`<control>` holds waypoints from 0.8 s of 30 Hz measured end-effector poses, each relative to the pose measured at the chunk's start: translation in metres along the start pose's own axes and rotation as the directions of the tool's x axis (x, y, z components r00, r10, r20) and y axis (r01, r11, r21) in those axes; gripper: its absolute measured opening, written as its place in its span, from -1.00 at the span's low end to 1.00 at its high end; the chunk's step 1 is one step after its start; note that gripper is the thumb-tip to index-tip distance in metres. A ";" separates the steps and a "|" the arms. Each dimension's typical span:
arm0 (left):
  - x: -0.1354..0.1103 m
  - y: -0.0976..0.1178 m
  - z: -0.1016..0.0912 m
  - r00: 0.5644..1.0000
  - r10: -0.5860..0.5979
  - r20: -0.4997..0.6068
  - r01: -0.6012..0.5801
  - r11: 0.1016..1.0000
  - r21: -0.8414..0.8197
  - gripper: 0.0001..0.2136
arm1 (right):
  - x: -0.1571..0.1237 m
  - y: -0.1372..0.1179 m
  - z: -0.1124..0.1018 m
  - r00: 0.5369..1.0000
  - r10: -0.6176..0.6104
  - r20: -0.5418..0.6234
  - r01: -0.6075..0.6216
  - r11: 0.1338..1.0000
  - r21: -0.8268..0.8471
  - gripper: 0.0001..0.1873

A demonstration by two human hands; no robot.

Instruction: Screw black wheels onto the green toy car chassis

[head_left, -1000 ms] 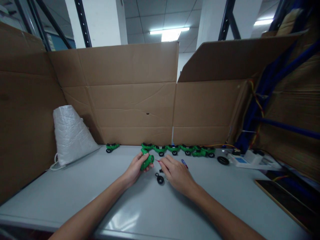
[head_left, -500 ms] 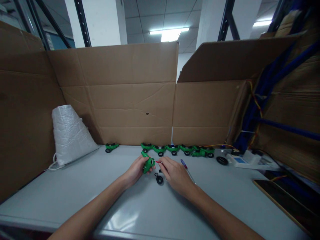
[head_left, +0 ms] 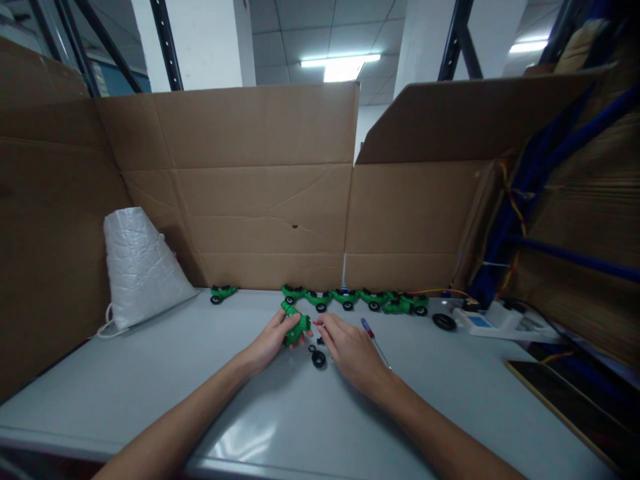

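My left hand [head_left: 270,340] is wrapped round a green toy vehicle body [head_left: 299,329], held tilted just above the table. Fingers of my right hand [head_left: 350,347] pinch a thin tool with a red part, which looks like a small screwdriver [head_left: 317,323]. Its slim tip meets the right end of the green body; whether it sits inside cannot be seen. Below, between the hands, lie a black toy wheel [head_left: 319,360], a small black ring [head_left: 312,349] and a small black piece [head_left: 321,341] partly hidden by the right fingers.
Several green toy vehicles [head_left: 349,297] with black wheels line the back; another toy vehicle [head_left: 223,294] sits farther left. A pen [head_left: 376,342] lies beside my right hand. A white bag [head_left: 143,270], black ring [head_left: 444,322], power strip [head_left: 510,323] and cardboard walls [head_left: 260,200] surround the table.
The green body has turned slightly in my left hand, so the dark round opening on its right end no longer faces me. My right hand stays nearly in place with the tool.
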State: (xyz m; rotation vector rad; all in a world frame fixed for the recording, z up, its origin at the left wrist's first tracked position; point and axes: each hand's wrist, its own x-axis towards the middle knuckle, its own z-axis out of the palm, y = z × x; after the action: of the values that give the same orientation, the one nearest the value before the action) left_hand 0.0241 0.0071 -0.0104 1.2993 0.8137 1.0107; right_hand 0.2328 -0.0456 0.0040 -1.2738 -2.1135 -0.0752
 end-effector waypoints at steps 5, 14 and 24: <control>0.000 -0.001 0.001 0.998 0.003 0.065 -0.002 1.000 -0.011 -0.64 | -0.001 -0.001 0.003 0.999 0.001 0.050 0.001 0.999 -0.040 -0.74; -0.001 -0.005 0.001 0.990 0.013 0.143 -0.011 1.000 -0.013 -0.66 | -0.005 -0.015 0.000 0.994 0.004 0.111 0.024 0.970 -0.242 -0.80; -0.004 0.001 -0.005 0.975 -0.103 0.196 0.101 0.995 0.016 -0.71 | -0.004 -0.012 -0.009 0.977 -0.068 0.202 0.123 0.954 -0.274 -0.81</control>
State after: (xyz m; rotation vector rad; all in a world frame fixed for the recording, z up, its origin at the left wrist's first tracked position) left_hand 0.0178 0.0055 -0.0106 1.3253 0.7244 0.7853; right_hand 0.2292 -0.0585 0.0122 -1.3880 -2.3963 -0.3234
